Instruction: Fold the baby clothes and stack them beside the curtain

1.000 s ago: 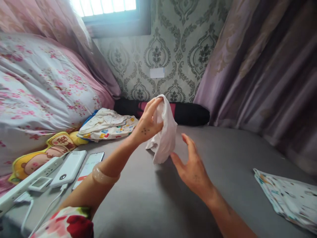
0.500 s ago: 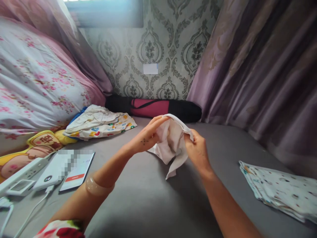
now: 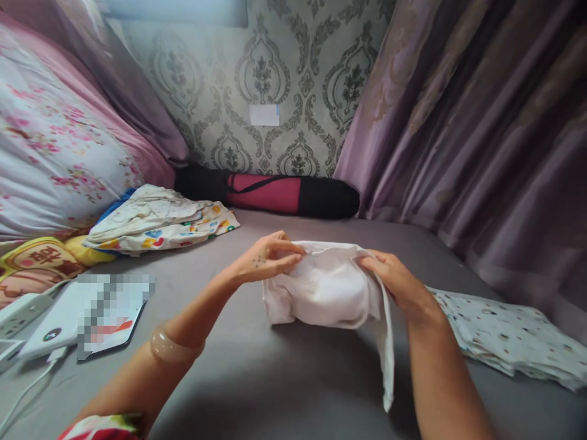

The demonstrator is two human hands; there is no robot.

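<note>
A small white garment [image 3: 328, 290] is stretched between both my hands just above the grey bed sheet [image 3: 275, 379]. My left hand [image 3: 263, 263] pinches its upper left edge, a pale bangle on that wrist. Gripping the upper right edge is my right hand [image 3: 394, 278], and a strip of the cloth hangs down beside that forearm. The garment's lower part bulges and sags toward the sheet.
A folded patterned cloth [image 3: 509, 330] lies at right. A pile of colourful clothes [image 3: 160, 220] sits at back left beside a floral quilt [image 3: 55, 140]. A black and pink roll [image 3: 270, 192] lies along the wall. A power bank [image 3: 59, 321], phone and cables are at left.
My right hand, open and apart a second ago, has taken hold of the white garment. Both hands have lowered and pulled it wide between them. The view has tilted down.
</note>
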